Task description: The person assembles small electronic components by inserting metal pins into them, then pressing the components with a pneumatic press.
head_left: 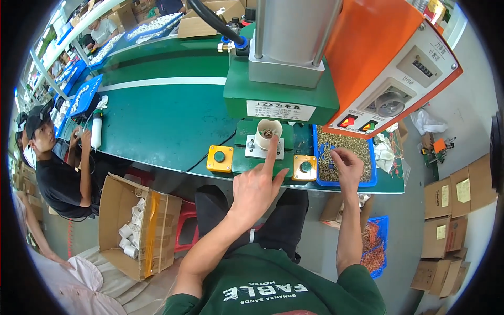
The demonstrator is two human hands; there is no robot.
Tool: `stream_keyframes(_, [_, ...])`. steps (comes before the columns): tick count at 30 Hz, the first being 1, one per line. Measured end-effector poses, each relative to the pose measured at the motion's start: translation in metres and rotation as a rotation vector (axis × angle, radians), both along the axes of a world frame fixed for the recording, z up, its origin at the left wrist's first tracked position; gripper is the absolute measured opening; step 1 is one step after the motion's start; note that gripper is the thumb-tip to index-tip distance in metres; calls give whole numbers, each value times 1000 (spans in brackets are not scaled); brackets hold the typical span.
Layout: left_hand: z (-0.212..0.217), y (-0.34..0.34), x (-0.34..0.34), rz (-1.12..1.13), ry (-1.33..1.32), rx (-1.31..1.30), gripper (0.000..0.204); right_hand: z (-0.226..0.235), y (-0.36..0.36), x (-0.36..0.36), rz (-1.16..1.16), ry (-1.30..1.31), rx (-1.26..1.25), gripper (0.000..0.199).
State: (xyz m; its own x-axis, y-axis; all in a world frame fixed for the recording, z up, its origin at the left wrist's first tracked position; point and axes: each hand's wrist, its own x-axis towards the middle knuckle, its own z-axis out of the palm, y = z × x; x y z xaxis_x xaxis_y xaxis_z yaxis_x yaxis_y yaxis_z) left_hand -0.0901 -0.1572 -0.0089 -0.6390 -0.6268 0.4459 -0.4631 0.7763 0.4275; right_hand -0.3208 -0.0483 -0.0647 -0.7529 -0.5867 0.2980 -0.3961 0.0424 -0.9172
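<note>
My left hand [255, 190] points its index finger up to the near rim of a white round plastic part [261, 138]. Its thumb stands apart, its other fingers are curled, and it holds nothing. The white part sits upright on a metal fixture plate [256, 150] under the press [283, 79], with small brownish metal bits inside it. My right hand [348, 165] is pinched closed over a blue tray [374, 178] filled with small brass-coloured parts [349, 145]. What lies between its fingertips is too small to make out. Some blue bits [326, 152] show beside those fingers.
Yellow boxes with green buttons, one left [219, 158] and one right [305, 167], flank the fixture. An orange control box [388, 68] overhangs the tray. A carton [118, 226] of white parts stands at lower left. A co-worker [63, 157] sits left at the green bench [157, 121].
</note>
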Motion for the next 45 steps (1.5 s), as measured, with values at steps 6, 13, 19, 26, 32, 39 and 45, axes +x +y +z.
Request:
stream_keyframes(6, [-4,-1,-2,-16,16,21,80,43,-30,26,154,166,-26,12])
stream_keyframes(13, [-5,1,-2,-14,-2,31,84,82,-59,49,329,291,46,13])
stream_keyframes(19, [-9,2,-3,-28,-1,70,85,110,-80,63,337,255,285,21])
stream_keyframes(26, [-19,6,0,-91,124,91,79,112,-106,60,543,261,266,28])
stream_keyframes(32, [-49,9,27,-97,230,90,57,113,-112,58,504,334,423,34])
stream_keyframes(39, [-85,-25,63,203,488,-93,30,118,-117,58,562,403,561,27])
stream_keyframes(45, [-113,-67,77,277,524,-130,27,120,-126,62,565,398,669,25])
